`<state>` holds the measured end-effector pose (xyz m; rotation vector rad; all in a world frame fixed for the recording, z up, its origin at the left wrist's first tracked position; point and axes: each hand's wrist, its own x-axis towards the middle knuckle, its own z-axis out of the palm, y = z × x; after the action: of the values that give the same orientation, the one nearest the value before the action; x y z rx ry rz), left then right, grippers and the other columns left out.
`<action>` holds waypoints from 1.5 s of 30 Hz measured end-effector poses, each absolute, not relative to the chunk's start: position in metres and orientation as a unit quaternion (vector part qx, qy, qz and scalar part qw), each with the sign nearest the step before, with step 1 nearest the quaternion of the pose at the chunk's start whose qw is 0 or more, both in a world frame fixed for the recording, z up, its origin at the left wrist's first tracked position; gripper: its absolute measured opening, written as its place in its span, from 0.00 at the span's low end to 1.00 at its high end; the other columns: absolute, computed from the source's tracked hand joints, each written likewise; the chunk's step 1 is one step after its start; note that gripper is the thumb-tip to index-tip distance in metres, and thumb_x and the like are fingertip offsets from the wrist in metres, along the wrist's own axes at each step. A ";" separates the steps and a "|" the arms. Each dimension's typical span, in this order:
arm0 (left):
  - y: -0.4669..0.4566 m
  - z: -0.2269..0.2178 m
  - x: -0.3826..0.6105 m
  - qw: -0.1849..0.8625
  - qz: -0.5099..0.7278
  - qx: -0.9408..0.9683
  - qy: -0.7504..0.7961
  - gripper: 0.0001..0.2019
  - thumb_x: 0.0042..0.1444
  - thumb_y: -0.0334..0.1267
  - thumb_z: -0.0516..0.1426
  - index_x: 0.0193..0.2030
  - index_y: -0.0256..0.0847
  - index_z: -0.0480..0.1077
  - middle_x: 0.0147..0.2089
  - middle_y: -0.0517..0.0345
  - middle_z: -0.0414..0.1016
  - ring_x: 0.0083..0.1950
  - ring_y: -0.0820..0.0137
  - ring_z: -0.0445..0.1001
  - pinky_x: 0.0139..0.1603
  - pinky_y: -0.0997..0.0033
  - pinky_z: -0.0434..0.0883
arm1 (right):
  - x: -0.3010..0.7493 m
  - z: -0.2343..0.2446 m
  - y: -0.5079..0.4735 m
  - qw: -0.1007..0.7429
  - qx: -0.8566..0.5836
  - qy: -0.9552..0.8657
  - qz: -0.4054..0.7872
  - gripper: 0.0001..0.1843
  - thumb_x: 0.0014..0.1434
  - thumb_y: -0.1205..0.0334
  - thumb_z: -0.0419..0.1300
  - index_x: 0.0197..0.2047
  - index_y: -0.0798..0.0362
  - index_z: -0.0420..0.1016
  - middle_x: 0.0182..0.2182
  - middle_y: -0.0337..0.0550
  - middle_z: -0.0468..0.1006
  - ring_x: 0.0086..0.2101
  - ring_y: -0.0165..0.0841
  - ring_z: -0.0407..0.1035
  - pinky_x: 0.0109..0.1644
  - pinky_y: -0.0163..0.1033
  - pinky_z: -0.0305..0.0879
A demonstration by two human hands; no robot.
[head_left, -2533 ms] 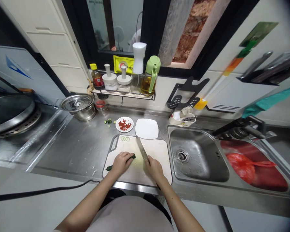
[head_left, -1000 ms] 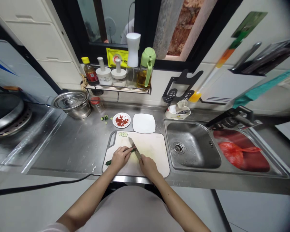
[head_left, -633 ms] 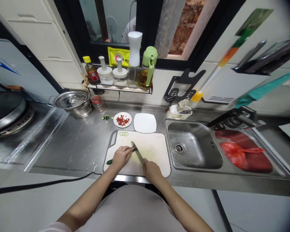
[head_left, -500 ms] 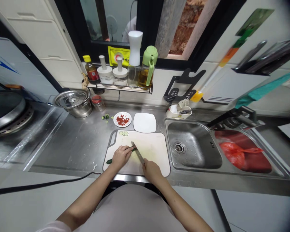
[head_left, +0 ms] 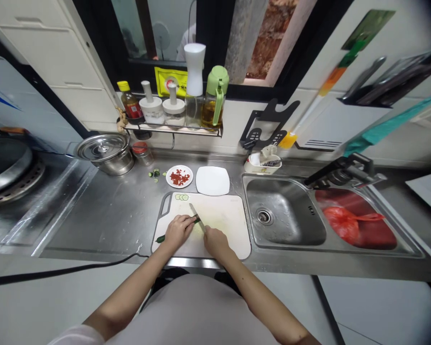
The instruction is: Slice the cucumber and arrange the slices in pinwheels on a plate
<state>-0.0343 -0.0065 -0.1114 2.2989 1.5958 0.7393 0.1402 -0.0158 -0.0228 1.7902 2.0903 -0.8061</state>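
Note:
My left hand (head_left: pixel 178 231) is closed over a dark green cucumber (head_left: pixel 160 238), pressing it on the white cutting board (head_left: pixel 230 215). One end of the cucumber sticks out left of the hand, and a little shows at the fingertips; the middle is hidden. In my right hand (head_left: pixel 215 241) is the handle of a knife (head_left: pixel 197 213), its blade pointing away and to the left. The blade lies at the cucumber's right end, close to my left fingertips. Several pale cucumber slices (head_left: pixel 181 197) lie at the board's far left corner.
Behind the board are a plate of chopped red pieces (head_left: pixel 179 178) and a white square plate (head_left: pixel 212 181). Green scraps (head_left: pixel 156 173) lie near a lidded steel pot (head_left: pixel 109 155). On the right is a sink (head_left: pixel 290 215) with a red plastic bag (head_left: pixel 345 225). A seasoning rack (head_left: pixel 172 129) hangs above.
My right hand and the knife have moved slightly forward and left, with the blade tip reaching further past the cucumber. My left hand keeps its hold. The whole view has shifted slightly.

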 end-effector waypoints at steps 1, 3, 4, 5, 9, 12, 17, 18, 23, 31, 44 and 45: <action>-0.006 -0.111 -0.034 0.124 0.253 0.789 0.547 0.14 0.64 0.39 0.54 0.53 0.49 0.75 0.45 0.54 0.76 0.44 0.67 0.70 0.46 0.66 0.70 | 0.140 -0.023 -0.015 0.138 0.619 0.721 -0.279 0.17 0.66 0.69 0.45 0.53 0.57 0.68 0.42 0.56 0.79 0.43 0.41 0.74 0.41 0.40 0.63; -0.006 -0.110 -0.034 0.126 0.251 0.789 0.547 0.14 0.64 0.39 0.53 0.53 0.49 0.75 0.45 0.55 0.76 0.44 0.67 0.70 0.46 0.66 0.70 | 0.141 -0.023 -0.016 0.139 0.620 0.720 -0.280 0.17 0.65 0.69 0.45 0.53 0.57 0.68 0.42 0.56 0.79 0.43 0.41 0.74 0.40 0.40 0.63; -0.006 -0.109 -0.034 0.126 0.251 0.788 0.548 0.14 0.64 0.39 0.53 0.53 0.49 0.75 0.45 0.55 0.76 0.44 0.67 0.70 0.46 0.66 0.70 | 0.142 -0.023 -0.018 0.137 0.619 0.721 -0.280 0.17 0.65 0.69 0.45 0.52 0.58 0.69 0.41 0.56 0.79 0.43 0.42 0.75 0.40 0.40 0.63; -0.006 -0.109 -0.034 0.127 0.251 0.787 0.549 0.14 0.64 0.39 0.53 0.52 0.49 0.75 0.45 0.55 0.77 0.44 0.67 0.70 0.46 0.66 0.70 | 0.144 -0.024 -0.020 0.134 0.619 0.722 -0.279 0.17 0.65 0.69 0.45 0.52 0.58 0.69 0.41 0.56 0.79 0.42 0.42 0.75 0.40 0.40 0.63; -0.006 -0.108 -0.034 0.129 0.250 0.785 0.552 0.13 0.64 0.39 0.53 0.52 0.48 0.75 0.45 0.55 0.77 0.44 0.67 0.70 0.46 0.66 0.69 | 0.153 -0.027 -0.031 0.138 0.618 0.723 -0.275 0.16 0.65 0.68 0.45 0.50 0.58 0.70 0.40 0.56 0.79 0.43 0.42 0.74 0.41 0.40 0.63; -0.006 -0.108 -0.034 0.130 0.250 0.786 0.550 0.13 0.64 0.39 0.54 0.52 0.48 0.75 0.45 0.55 0.77 0.45 0.67 0.70 0.46 0.66 0.69 | 0.155 -0.029 -0.036 0.150 0.623 0.715 -0.281 0.16 0.66 0.68 0.45 0.50 0.58 0.70 0.41 0.56 0.79 0.43 0.41 0.74 0.41 0.40 0.63; -0.007 -0.110 -0.034 0.130 0.247 0.785 0.552 0.13 0.64 0.39 0.53 0.52 0.48 0.75 0.45 0.56 0.77 0.45 0.67 0.70 0.46 0.66 0.69 | 0.150 -0.031 -0.032 0.149 0.617 0.722 -0.276 0.16 0.65 0.69 0.45 0.51 0.58 0.70 0.41 0.56 0.79 0.44 0.41 0.74 0.42 0.40 0.64; -0.007 -0.110 -0.034 0.130 0.248 0.785 0.553 0.13 0.64 0.39 0.53 0.52 0.48 0.75 0.45 0.56 0.77 0.45 0.67 0.70 0.46 0.66 0.69 | 0.149 -0.031 -0.030 0.147 0.616 0.724 -0.274 0.17 0.65 0.69 0.45 0.51 0.58 0.70 0.41 0.56 0.79 0.44 0.41 0.74 0.42 0.40 0.64; -0.007 -0.110 -0.034 0.131 0.251 0.783 0.555 0.13 0.64 0.40 0.53 0.51 0.48 0.75 0.45 0.56 0.76 0.45 0.67 0.70 0.46 0.67 0.69 | 0.143 -0.036 -0.023 0.143 0.619 0.722 -0.273 0.17 0.65 0.70 0.44 0.51 0.57 0.69 0.41 0.56 0.79 0.44 0.41 0.75 0.42 0.40 0.64; -0.007 -0.108 -0.034 0.141 0.235 0.780 0.563 0.13 0.63 0.40 0.54 0.52 0.49 0.75 0.46 0.56 0.77 0.46 0.67 0.70 0.47 0.67 0.69 | 0.134 -0.035 -0.012 0.134 0.624 0.722 -0.267 0.17 0.65 0.70 0.45 0.52 0.58 0.69 0.42 0.56 0.79 0.46 0.41 0.74 0.43 0.40 0.65; -0.008 -0.103 -0.033 0.152 0.227 0.773 0.572 0.13 0.64 0.40 0.53 0.52 0.49 0.75 0.47 0.56 0.77 0.47 0.66 0.70 0.48 0.66 0.68 | 0.153 -0.035 -0.041 0.154 0.626 0.714 -0.273 0.17 0.64 0.69 0.45 0.51 0.59 0.70 0.42 0.57 0.79 0.44 0.43 0.75 0.42 0.41 0.65; -0.009 -0.104 -0.033 0.152 0.228 0.773 0.573 0.13 0.64 0.40 0.53 0.52 0.49 0.75 0.47 0.57 0.77 0.47 0.66 0.70 0.48 0.67 0.68 | 0.154 -0.036 -0.042 0.156 0.626 0.714 -0.272 0.17 0.64 0.69 0.45 0.51 0.58 0.70 0.42 0.57 0.79 0.44 0.43 0.75 0.42 0.41 0.65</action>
<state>-0.0332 -0.0085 -0.1037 2.2173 1.6431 0.6555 0.1538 -0.0423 -0.0356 1.7926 2.0452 -0.7796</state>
